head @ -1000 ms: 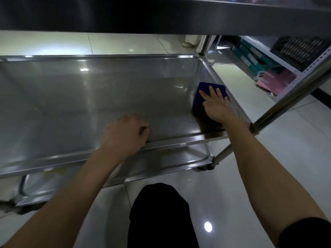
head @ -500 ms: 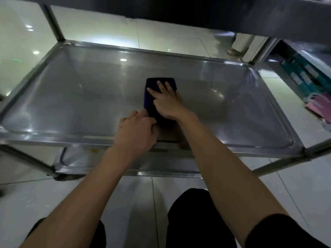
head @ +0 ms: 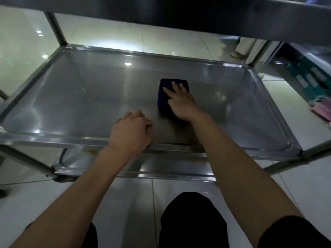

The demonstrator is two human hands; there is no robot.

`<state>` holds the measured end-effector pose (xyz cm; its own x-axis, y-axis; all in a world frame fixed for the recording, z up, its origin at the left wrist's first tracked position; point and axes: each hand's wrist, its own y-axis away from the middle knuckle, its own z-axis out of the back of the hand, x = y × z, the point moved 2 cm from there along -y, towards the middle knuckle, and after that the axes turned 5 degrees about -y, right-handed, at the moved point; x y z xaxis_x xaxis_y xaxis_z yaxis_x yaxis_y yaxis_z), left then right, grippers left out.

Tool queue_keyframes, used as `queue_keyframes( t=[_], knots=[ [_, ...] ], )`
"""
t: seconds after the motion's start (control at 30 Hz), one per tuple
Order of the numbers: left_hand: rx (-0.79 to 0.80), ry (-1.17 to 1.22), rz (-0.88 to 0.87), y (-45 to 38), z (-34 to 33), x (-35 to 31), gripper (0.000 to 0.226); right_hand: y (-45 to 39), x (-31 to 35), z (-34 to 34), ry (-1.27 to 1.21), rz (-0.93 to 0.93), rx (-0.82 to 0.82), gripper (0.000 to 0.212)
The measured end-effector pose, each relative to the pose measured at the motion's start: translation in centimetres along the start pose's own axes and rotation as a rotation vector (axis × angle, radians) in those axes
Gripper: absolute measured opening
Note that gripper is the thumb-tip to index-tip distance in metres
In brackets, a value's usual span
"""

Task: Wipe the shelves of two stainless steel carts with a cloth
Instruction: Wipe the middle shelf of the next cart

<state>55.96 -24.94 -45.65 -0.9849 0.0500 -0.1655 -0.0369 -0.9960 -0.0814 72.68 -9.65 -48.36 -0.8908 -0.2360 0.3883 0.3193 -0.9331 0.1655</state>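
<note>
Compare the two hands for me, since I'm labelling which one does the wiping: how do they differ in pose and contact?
The right hand lies flat with straight fingers pressing the blue cloth onto the middle shelf; the left hand is curled and touches no cloth. The right hand reaches further in, near the shelf's centre; the left hand rests at its front rim. Both are bare and on the same shelf.

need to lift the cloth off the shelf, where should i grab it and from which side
Pinch the cloth's left edge, coming from the left. It is a thick folded pad lying flat on the middle shelf, and that side wall stands bare, while the right hand presses flat over its right half. The left hand is nearest.
</note>
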Motion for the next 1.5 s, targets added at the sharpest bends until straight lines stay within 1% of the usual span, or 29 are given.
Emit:
queue_keyframes(
  t=[0.07,0.1,0.17,0.23,0.27,0.33,0.37,0.47,0.5,0.57,0.63,0.7,0.77,0.87,0.97,1.03,1.17,1.27,1.33,1.5],
  knots=[
    [-0.023,-0.034,0.053,-1.0,0.4,-1.3,0.025,0.5,-3.7,1.3,-0.009,-0.062,-0.017,0.059],
    [-0.049,-0.045,0.047,-1.6,0.6,-2.8,0.025,0.9,-5.6,2.0,-0.011,-0.092,-0.03,0.059],
    [-0.071,-0.021,-0.035,-2.6,0.6,-6.8,0.023,1.6,-9.0,3.2,-0.001,-0.128,-0.054,0.059],
    [-0.014,-0.039,-0.121,-2.9,-0.6,-11.0,0.022,2.5,-12.4,4.5,0.009,-0.15,-0.075,0.059],
    [0.022,-0.097,-0.135,-2.9,-1.5,-12.4,0.025,2.9,-14.2,5.1,0.009,-0.165,-0.081,0.059],
    [0.044,-0.195,-0.129,-3.0,-2.4,-13.5,0.03,4.0,-18.0,6.6,0.061,-0.21,-0.108,0.056],
    [0.044,-0.196,-0.128,-3.2,-2.6,-13.6,0.033,4.8,-20.0,7.4,0.1,-0.244,-0.139,0.055],
    [0.104,-0.144,-0.128,-3.5,-2.5,-14.0,0.05,7.5,-24.9,10.0,0.125,-0.387,-0.269,0.053],
    [0.132,-0.139,-0.136,-3.5,-2.3,-14.4,0.057,8.3,-26.1,10.7,0.122,-0.425,-0.282,0.054],
    [0.206,-0.126,-0.147,-3.3,-1.9,-14.9,0.077,9.1,-27.2,11.5,0.115,-0.469,-0.254,0.054],
    [0.285,-0.111,-0.179,-3.0,-1.3,-14.7,0.098,9.3,-27.4,11.6,0.107,-0.469,-0.244,0.054],
    [0.317,-0.136,-0.253,-2.8,-0.8,-14.0,0.108,9.7,-27.2,11.3,0.094,-0.455,-0.232,0.054],
    [0.305,-0.176,-0.31,-2.6,-0.9,-13.5,0.104,11.0,-27.2,11.0,0.088,-0.438,-0.194,0.055],
    [0.259,-0.182,-0.327,-2.4,-1.4,-13.6,0.097,14.2,-26.8,10.3,0.068,-0.417,-0.155,0.056],
    [0.221,-0.162,-0.32,-2.3,-1.5,-13.6,0.095,18.2,-25.5,9.0,0.056,-0.421,-0.184,0.057],
    [0.212,-0.134,-0.304,-2.3,-1.7,-13.5,0.096,20.7,-24.6,8.3,0.041,-0.44,-0.207,0.056],
    [0.191,-0.106,-0.293,-2.2,-2.0,-13.4,0.106,24.5,-23.1,6.8,0.107,-0.48,-0.132,0.049],
    [0.162,-0.118,-0.286,-2.2,-2.3,-13.2,0.111,25.9,-20.8,5.4,0.06,-0.483,-0.219,0.05],
    [0.164,-0.124,-0.294,-2.3,-2.5,-13.1,0.113,25.9,-18.9,4.3,0.087,-0.467,-0.2,0.051],
    [0.14,-0.116,-0.333,-2.0,-2.8,-12.8,0.11,24.6,-13.6,2.1,-0.024,-0.402,-0.246,0.052]
  ],
)
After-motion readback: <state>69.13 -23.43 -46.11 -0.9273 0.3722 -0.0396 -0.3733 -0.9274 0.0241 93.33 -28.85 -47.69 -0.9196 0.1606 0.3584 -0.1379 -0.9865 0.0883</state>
